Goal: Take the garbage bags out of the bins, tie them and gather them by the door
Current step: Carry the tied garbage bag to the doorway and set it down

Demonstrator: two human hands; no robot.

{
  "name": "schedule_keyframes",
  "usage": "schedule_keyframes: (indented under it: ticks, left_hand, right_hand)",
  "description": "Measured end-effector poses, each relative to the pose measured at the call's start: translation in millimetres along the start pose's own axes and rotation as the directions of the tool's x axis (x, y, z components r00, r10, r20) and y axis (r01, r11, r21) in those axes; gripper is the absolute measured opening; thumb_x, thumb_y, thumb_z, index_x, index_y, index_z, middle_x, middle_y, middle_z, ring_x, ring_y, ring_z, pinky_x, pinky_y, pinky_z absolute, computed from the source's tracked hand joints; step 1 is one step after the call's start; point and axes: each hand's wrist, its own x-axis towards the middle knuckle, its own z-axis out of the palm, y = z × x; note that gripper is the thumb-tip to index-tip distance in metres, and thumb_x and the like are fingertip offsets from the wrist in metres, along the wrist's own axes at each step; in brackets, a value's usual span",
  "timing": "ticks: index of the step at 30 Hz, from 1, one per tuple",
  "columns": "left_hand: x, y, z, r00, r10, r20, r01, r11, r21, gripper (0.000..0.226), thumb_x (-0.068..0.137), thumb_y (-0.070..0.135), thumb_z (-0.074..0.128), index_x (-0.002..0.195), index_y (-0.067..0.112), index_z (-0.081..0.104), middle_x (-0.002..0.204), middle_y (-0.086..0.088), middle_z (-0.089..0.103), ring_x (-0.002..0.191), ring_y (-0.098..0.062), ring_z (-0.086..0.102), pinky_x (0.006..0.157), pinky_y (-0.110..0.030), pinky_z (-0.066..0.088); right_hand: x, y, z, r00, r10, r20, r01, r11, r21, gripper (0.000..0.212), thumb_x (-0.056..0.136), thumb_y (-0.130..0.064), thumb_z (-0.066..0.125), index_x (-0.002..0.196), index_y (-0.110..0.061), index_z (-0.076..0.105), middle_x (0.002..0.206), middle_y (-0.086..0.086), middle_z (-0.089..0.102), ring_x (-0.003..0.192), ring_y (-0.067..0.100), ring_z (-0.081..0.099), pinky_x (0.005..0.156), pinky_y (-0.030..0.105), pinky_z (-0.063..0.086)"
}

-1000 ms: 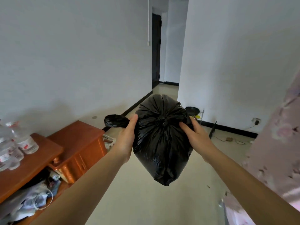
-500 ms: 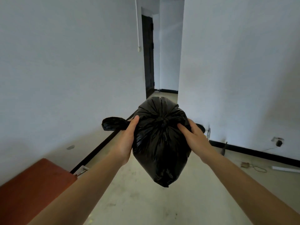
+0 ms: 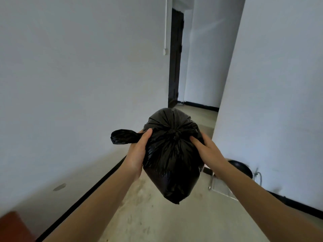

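Note:
A full black garbage bag (image 3: pixel 172 163) hangs in the air in front of me, its top gathered into a knot at the middle. My left hand (image 3: pixel 138 152) grips the bag's left side, and a loose black tail of plastic sticks out to the left past the thumb. My right hand (image 3: pixel 207 151) grips the bag's right side, fingers pressed near the knot. The bag's bottom hangs free above the floor.
A corridor runs ahead between white walls to a dark door (image 3: pixel 175 58) at the far left. A black round pan (image 3: pixel 240 167) and a metal stand (image 3: pixel 220 186) sit by the right wall. The corner of a red-brown cabinet (image 3: pixel 10 227) shows at bottom left.
I have moved forward toward the corridor with the bag held in both hands. The wooden cabinet and bottles have slid out of view at the left; the door is nearer.

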Motion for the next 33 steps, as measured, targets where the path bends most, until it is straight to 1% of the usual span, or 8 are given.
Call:
schedule_keyframes:
  ticks: [3, 8, 12, 15, 18, 20, 25, 33]
  left_hand:
    - [94.8, 8.0, -11.1, 1.0, -0.009, 0.015, 0.009, 1.0, 0.012, 0.039, 0.087, 0.056, 0.064, 0.12, 0.036, 0.069, 0.121, 0.007, 0.073, 0.112, -0.011, 0.068, 0.096, -0.035, 0.048]
    - [241.7, -1.0, -10.0, 0.997, -0.061, 0.05, 0.06, 0.998, 0.017, 0.044, 0.085, 0.055, 0.065, 0.124, 0.035, 0.067, 0.121, 0.007, 0.073, 0.112, -0.011, 0.068, 0.098, -0.036, 0.049]
    - [364.7, -23.7, -5.7, 0.994, -0.055, 0.092, 0.053, 0.998, 0.024, 0.045, 0.084, 0.055, 0.066, 0.124, 0.035, 0.067, 0.125, 0.006, 0.071, 0.117, -0.013, 0.066, 0.1, -0.037, 0.048]
    - [461.6, -35.0, 3.2, 0.996, -0.046, 0.078, 0.042, 0.998, 0.046, 0.036, 0.087, 0.053, 0.063, 0.119, 0.038, 0.07, 0.121, 0.009, 0.073, 0.111, -0.009, 0.068, 0.094, -0.032, 0.049]
    - [557.0, -32.5, 15.3, 0.996, -0.038, 0.08, 0.033, 0.998, 0.061, 0.031, 0.094, 0.049, 0.058, 0.121, 0.036, 0.069, 0.12, 0.009, 0.073, 0.11, -0.006, 0.068, 0.09, -0.028, 0.049]
    - [613.1, -24.5, 18.3, 0.996, -0.017, 0.084, 0.011, 0.997, 0.072, 0.034, 0.096, 0.047, 0.057, 0.125, 0.033, 0.067, 0.121, 0.008, 0.073, 0.111, -0.007, 0.068, 0.09, -0.027, 0.052]
    - [744.2, -15.2, 5.2, 0.998, 0.004, 0.055, -0.004, 1.0, 0.007, 0.031, 0.1, 0.041, 0.055, 0.125, 0.029, 0.068, 0.122, 0.003, 0.073, 0.111, -0.01, 0.069, 0.075, -0.016, 0.057]
    - [979.4, -49.1, -46.0, 0.999, 0.027, 0.037, -0.027, 1.0, -0.013, 0.03, 0.099, 0.043, 0.055, 0.125, 0.035, 0.067, 0.124, 0.005, 0.071, 0.114, -0.011, 0.067, 0.088, -0.026, 0.053]
  right_hand:
    - [85.7, -0.8, 2.8, 1.0, 0.015, -0.011, -0.015, 1.0, 0.006, 0.033, 0.096, -0.052, 0.054, 0.128, -0.051, 0.053, 0.106, -0.037, 0.064, 0.1, -0.015, 0.059, 0.08, 0.014, 0.043]
    - [216.8, 24.5, -4.0, 0.996, 0.056, -0.076, -0.052, 0.998, 0.046, 0.029, 0.097, -0.045, 0.056, 0.126, -0.043, 0.057, 0.112, -0.024, 0.067, 0.104, -0.005, 0.062, 0.089, 0.024, 0.047]
    - [331.4, 60.5, -12.4, 0.994, 0.058, -0.088, -0.053, 0.997, 0.058, 0.021, 0.097, -0.046, 0.056, 0.117, -0.05, 0.058, 0.103, -0.033, 0.067, 0.096, -0.013, 0.062, 0.081, 0.017, 0.045]
    - [426.7, 85.7, -20.7, 0.994, 0.041, -0.1, -0.034, 0.997, 0.075, 0.016, 0.096, -0.047, 0.056, 0.107, -0.059, 0.054, 0.097, -0.04, 0.064, 0.091, -0.02, 0.059, 0.079, 0.015, 0.043]
    - [525.7, 97.9, -33.7, 0.994, 0.057, -0.098, -0.046, 0.993, 0.106, 0.02, 0.096, -0.047, 0.056, 0.114, -0.055, 0.054, 0.102, -0.037, 0.065, 0.098, -0.016, 0.059, 0.08, 0.012, 0.044]
    - [590.5, 96.6, -40.5, 0.994, 0.049, -0.096, -0.039, 0.994, 0.106, 0.026, 0.096, -0.047, 0.056, 0.122, -0.049, 0.052, 0.103, -0.036, 0.063, 0.098, -0.016, 0.059, 0.072, 0.006, 0.045]
    - [741.3, 99.3, -33.4, 0.998, 0.046, -0.045, -0.041, 0.993, 0.112, 0.043, 0.096, -0.048, 0.056, 0.137, -0.036, 0.051, 0.119, -0.025, 0.06, 0.097, -0.017, 0.058, 0.07, 0.005, 0.047]
    - [975.0, 149.3, 5.7, 0.999, 0.023, -0.042, -0.021, 0.998, 0.058, 0.043, 0.091, -0.055, 0.057, 0.133, -0.044, 0.051, 0.113, -0.034, 0.059, 0.095, -0.021, 0.056, 0.077, 0.011, 0.041]
